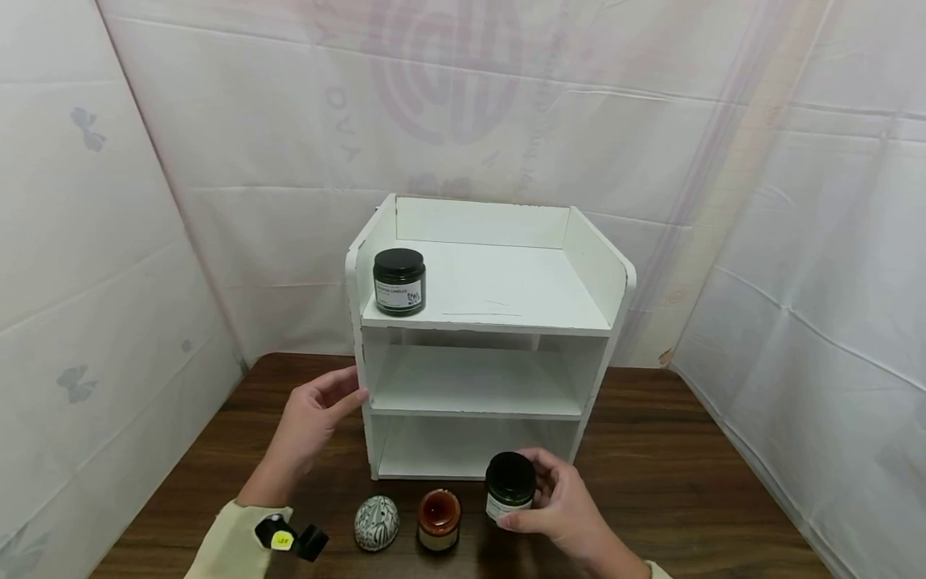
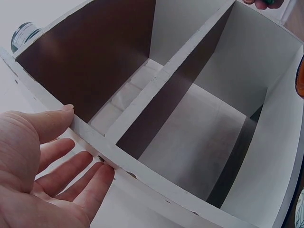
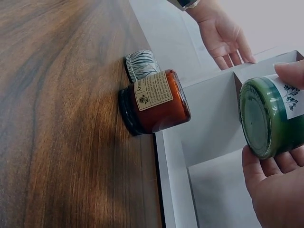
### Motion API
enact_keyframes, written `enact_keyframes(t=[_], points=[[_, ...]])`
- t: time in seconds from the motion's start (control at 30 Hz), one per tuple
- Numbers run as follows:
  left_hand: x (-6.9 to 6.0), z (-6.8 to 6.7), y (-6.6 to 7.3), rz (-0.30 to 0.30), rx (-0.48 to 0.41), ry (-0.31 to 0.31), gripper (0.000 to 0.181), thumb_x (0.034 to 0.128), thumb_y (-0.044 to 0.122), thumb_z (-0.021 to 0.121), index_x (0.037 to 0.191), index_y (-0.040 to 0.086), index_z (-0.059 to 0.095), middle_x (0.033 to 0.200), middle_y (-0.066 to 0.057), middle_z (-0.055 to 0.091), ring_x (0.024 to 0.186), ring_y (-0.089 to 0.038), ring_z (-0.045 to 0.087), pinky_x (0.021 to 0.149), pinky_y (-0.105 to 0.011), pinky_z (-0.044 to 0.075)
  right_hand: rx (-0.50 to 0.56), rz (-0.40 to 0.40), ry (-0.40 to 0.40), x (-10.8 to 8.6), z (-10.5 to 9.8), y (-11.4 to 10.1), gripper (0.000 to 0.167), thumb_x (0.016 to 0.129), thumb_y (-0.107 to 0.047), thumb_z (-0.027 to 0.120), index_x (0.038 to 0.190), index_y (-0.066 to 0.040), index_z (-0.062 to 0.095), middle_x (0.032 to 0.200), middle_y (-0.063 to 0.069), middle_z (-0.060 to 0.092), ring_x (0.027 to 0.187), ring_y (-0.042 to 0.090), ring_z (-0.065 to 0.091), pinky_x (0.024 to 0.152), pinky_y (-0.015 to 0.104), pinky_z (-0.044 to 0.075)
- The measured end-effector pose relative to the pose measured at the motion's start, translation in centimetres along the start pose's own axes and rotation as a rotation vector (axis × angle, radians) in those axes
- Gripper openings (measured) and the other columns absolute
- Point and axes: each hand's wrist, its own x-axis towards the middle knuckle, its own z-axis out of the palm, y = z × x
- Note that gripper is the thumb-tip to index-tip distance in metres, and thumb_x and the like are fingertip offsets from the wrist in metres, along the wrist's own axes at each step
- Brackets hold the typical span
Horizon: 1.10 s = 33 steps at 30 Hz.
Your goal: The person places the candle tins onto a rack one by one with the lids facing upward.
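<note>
My right hand [image 1: 563, 503] grips a green glass candle jar [image 3: 269, 114] with a black lid and white label, in front of the white shelf's lower right. The right wrist view shows its thumb on the label and its fingers around the glass. At the shelf's left side is my left hand [image 2: 52, 166], its thumb touching the front edge and its fingers loosely extended by the outer side panel. The white shelf unit [image 1: 477, 414] has three levels. A similar dark candle jar [image 1: 399, 283] stands on the top level at the left.
On the brown wooden table [image 1: 673, 482], before the shelf, stand an amber glass jar [image 1: 438, 521] and a small rounded object [image 1: 376, 523] with a black-and-white leafy pattern. In the right wrist view the amber jar's dark end meets the table. White cloth [image 1: 275, 145] hangs around the table.
</note>
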Motion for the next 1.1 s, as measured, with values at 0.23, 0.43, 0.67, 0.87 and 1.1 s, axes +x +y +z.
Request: enact_keyframes(t=[0.23,0.43,0.67,0.87,1.1], points=[[0.1,0.1,-0.2,0.005,0.001,-0.004,0.056,0.0960,0.037,0.073,0.142,0.009,0.060,0.137,-0.013,0.065,0.110,-0.001,0.063,0.090,-0.017,0.053,0.009,0.005,-0.007,0.0,0.1,-0.1,0.063,0.077,-0.003,0.088,0.130,0.008,0.055,0.120,0.007,0.068,0.106,0.014,0.068,0.091,0.026,0.057],[0.2,0.1,-0.2,0.007,-0.003,-0.010,0.055,0.0961,0.037,0.073,0.142,0.009,0.060,0.138,-0.014,0.065,0.110,-0.001,0.063,0.090,-0.018,0.053,0.005,-0.014,-0.023,0.2,0.1,-0.2,0.063,0.076,-0.003,0.088,0.129,0.008,0.055,0.119,0.008,0.069,0.104,0.014,0.069,0.090,0.027,0.058],[0.2,0.1,-0.1,0.005,-0.002,-0.005,0.055,0.0957,0.037,0.074,0.142,0.009,0.060,0.137,-0.013,0.065,0.109,-0.001,0.063,0.089,-0.018,0.053,-0.002,-0.055,-0.058,0.4,0.0,-0.4,0.063,0.076,-0.003,0.090,0.127,0.010,0.056,0.119,0.015,0.068,0.103,0.013,0.070,0.089,0.027,0.059],[0.0,0.0,0.0,-0.009,0.009,0.000,0.056,0.0955,0.037,0.074,0.142,0.009,0.060,0.138,-0.014,0.065,0.109,0.000,0.063,0.089,-0.017,0.052,-0.007,-0.061,-0.073,0.6,0.2,-0.8,0.061,0.076,-0.003,0.089,0.126,0.010,0.057,0.120,0.021,0.067,0.104,0.014,0.070,0.090,0.027,0.058],[-0.1,-0.1,0.4,-0.008,-0.005,-0.003,0.056,0.0962,0.035,0.073,0.143,0.009,0.059,0.139,-0.015,0.064,0.109,0.000,0.062,0.089,-0.016,0.052,0.004,-0.063,-0.083,0.7,0.2,-1.2,0.061,0.076,-0.004,0.090,0.126,0.010,0.057,0.118,0.015,0.069,0.104,0.014,0.070,0.090,0.027,0.058]])
